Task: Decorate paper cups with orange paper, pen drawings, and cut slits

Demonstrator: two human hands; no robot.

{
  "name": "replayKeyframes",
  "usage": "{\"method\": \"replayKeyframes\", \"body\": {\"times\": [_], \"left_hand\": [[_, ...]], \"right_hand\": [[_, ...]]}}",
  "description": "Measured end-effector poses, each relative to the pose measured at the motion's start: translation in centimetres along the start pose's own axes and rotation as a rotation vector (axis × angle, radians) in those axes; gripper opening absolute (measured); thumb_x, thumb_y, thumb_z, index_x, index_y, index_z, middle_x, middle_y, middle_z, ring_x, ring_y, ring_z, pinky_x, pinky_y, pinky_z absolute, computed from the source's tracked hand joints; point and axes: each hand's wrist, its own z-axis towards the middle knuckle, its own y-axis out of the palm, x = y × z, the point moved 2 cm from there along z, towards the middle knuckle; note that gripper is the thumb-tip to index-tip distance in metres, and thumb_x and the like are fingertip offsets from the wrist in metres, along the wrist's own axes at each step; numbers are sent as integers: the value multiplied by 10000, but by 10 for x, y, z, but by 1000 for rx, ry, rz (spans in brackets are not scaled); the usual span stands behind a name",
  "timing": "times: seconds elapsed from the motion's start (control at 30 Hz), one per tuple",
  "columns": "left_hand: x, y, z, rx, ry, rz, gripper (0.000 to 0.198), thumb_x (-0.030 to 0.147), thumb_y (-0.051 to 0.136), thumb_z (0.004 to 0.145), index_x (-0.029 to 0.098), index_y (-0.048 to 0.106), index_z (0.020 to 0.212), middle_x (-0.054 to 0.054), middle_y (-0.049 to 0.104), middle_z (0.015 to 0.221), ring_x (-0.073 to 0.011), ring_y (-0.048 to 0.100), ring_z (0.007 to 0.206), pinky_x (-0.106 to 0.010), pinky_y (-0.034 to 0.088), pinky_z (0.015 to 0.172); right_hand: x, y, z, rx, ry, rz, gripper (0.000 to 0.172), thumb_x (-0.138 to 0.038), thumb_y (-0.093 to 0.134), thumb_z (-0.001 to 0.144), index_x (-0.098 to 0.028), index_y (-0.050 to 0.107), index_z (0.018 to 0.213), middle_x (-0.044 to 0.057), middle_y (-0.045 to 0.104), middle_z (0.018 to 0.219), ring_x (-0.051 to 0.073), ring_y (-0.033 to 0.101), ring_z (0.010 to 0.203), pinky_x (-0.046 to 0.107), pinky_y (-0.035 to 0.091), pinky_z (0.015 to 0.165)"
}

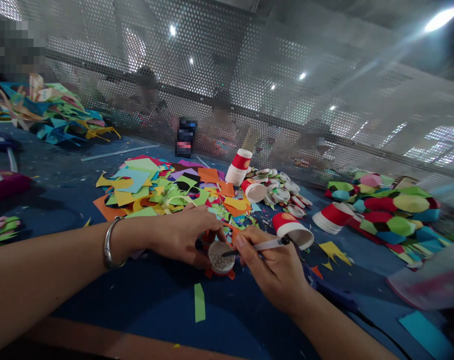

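Observation:
My left hand (182,232), a silver bangle on its wrist, is closed around a small cut-down paper cup (220,257) that stands upside down on the blue table (110,295). The cup's white round bottom carries black pen lines, and red paper bits stick out below it. My right hand (272,267) pinches a black-tipped pen (262,246), its tip resting on the cup's bottom.
A heap of coloured paper scraps (163,192) lies just behind my hands. Red-and-white paper cups (240,167) and cut cup bottoms (279,187) stand further back. Folded paper shapes (388,215) pile at the right. A perforated screen (249,90) backs the table; people sit behind it.

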Motion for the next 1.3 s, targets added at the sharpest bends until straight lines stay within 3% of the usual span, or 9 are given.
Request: {"method": "replayKeyframes", "body": {"times": [1.3], "left_hand": [[1,-1,-1,3,16,-12,400,410,706,752,236,614,1100,-31,670,986,-219,569,903,-369,357,826]], "right_hand": [[0,-3,0,-9,17,-24,287,-227,433,991,-204,502,713,-28,462,621,111,436,544,288,332,530]]}}
